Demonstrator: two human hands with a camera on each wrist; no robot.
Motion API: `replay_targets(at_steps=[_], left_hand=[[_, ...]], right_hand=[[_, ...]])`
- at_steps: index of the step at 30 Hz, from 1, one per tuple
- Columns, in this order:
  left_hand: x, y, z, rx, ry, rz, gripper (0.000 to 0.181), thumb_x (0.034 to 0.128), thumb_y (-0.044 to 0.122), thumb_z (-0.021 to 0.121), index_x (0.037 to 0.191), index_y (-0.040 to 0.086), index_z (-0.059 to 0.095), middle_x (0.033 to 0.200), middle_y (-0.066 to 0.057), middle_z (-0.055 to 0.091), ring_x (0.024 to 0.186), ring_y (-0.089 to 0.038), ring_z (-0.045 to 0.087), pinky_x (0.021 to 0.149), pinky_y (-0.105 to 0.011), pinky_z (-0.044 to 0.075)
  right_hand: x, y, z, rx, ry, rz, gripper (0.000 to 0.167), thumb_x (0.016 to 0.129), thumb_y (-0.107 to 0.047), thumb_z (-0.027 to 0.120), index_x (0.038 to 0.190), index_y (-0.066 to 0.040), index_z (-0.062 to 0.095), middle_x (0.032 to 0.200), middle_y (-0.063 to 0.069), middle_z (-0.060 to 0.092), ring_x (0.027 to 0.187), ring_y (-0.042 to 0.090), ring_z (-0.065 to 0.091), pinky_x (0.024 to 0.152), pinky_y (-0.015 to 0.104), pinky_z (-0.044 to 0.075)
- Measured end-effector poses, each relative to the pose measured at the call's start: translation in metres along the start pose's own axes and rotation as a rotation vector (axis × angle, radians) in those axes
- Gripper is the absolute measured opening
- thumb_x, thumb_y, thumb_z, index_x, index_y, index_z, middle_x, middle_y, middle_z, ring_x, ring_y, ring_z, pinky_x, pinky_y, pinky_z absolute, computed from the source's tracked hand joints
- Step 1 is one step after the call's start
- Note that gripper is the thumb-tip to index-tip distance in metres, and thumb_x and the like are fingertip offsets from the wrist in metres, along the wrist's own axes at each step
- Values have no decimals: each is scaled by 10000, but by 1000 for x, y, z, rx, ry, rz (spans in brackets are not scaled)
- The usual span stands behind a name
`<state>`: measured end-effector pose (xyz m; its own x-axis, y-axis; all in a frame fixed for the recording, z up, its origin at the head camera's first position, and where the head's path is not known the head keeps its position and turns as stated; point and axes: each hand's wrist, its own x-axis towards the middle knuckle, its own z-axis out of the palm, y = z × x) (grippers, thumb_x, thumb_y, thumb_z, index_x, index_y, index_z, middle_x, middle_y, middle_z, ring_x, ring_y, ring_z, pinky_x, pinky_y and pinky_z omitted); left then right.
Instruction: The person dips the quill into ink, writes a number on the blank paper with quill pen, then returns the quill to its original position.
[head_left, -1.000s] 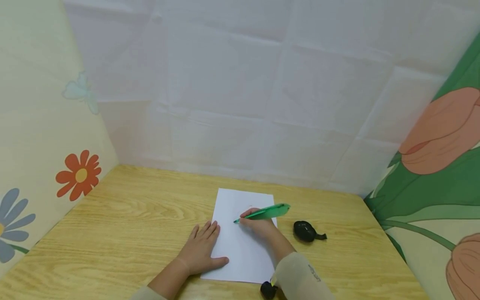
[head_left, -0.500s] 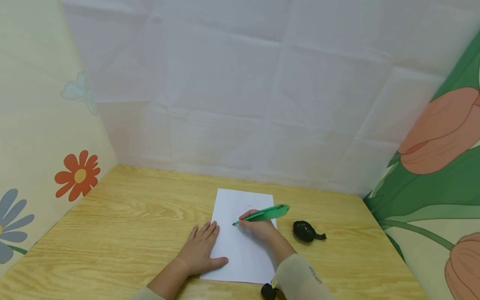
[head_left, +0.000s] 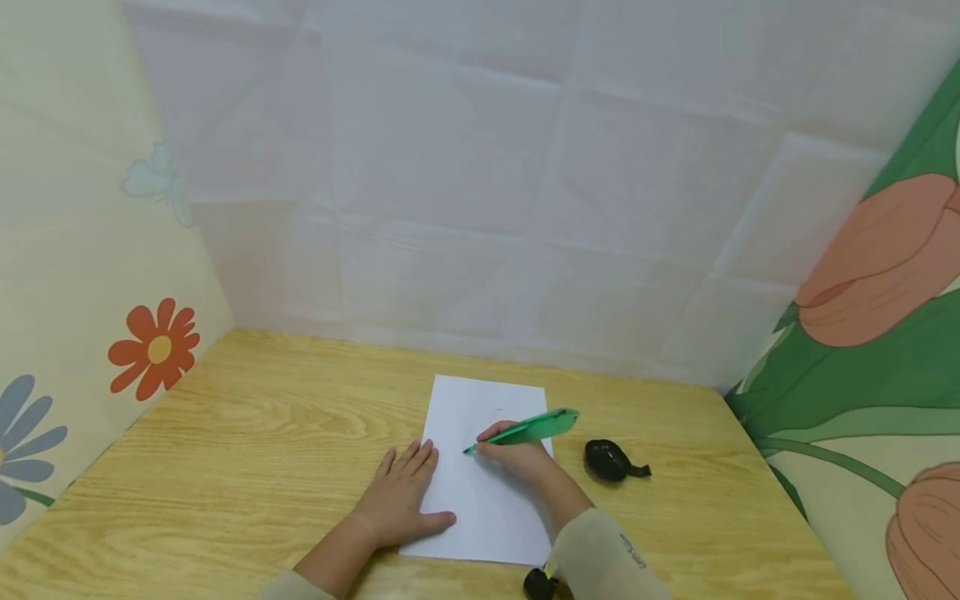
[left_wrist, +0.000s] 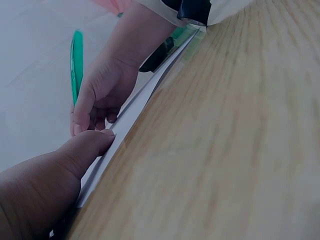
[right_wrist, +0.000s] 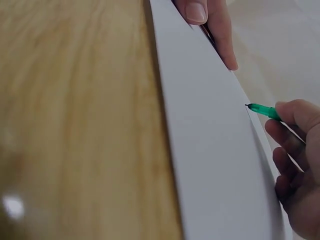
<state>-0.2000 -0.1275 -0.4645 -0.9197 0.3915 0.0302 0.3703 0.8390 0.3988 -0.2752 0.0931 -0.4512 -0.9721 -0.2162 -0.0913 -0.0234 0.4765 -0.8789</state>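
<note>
A sheet of white paper (head_left: 480, 517) lies on the wooden table, with a faint small mark near its upper part. My left hand (head_left: 401, 504) rests on its left edge, fingers straight and spread, thumb on the paper. My right hand (head_left: 517, 454) pinches a green pen (head_left: 536, 427) with a broad leaf-shaped upper end. In the right wrist view, the pen's dark tip (right_wrist: 247, 105) is at the paper's surface; whether it touches cannot be told. The left wrist view has the left thumb (left_wrist: 90, 147) at the paper edge and the right hand beyond it.
A black rounded object with a short stem (head_left: 609, 461) lies right of the paper. Another small black object (head_left: 540, 583) sits beside the right sleeve. A white sheet (head_left: 480, 208) hangs behind the wooden table (head_left: 247, 467), with flower-printed panels at both sides.
The pen tip and right hand have shifted slightly left and down over the paper. My left hand stays in place on the sheet.
</note>
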Motion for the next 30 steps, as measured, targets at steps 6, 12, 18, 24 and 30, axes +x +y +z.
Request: replay_targets(at_steps=[6,12,18,24,30], left_hand=[[2,-2,2,9,2,-3,1016,817,684,609,1500,-18,338,1602,-170,281,1512,-349,191,1214,-595,83],[3,-3,4,13,7,1,1012,816,678,616,1498,-18,343,1600,-170,286,1511,-354,192,1211,-601,83],[2,-1,3,18,8,7,1016,815,685,611,1494,-24,348,1596,-175,294,1507,-355,202,1209,-603,95],[1,-1,2,15,9,8,1023,811,690,609,1493,-26,348,1595,-176,295,1507,-354,206,1208,-603,101],[3,-3,4,18,13,4,1019,811,688,611,1497,-17,346,1599,-169,289,1509,-350,198,1211,-597,90]], right_hand=[[-2,1,0,-7,0,-5,190,840,-199,765,984,-84,723,949,-5,721,833,74,604,817,252,476],[-3,3,0,-14,-9,2,182,835,-196,769,971,-86,718,920,-21,713,820,73,599,803,242,472],[-4,5,-1,-8,-31,-22,186,837,-173,761,974,-59,709,908,-22,707,811,72,592,797,239,471],[-6,4,-3,-12,-55,-25,185,840,-175,756,973,-57,706,906,-23,709,807,71,591,795,240,466],[-10,3,-3,-22,-72,-6,188,842,-184,754,981,-67,707,914,-18,709,821,79,587,797,247,460]])
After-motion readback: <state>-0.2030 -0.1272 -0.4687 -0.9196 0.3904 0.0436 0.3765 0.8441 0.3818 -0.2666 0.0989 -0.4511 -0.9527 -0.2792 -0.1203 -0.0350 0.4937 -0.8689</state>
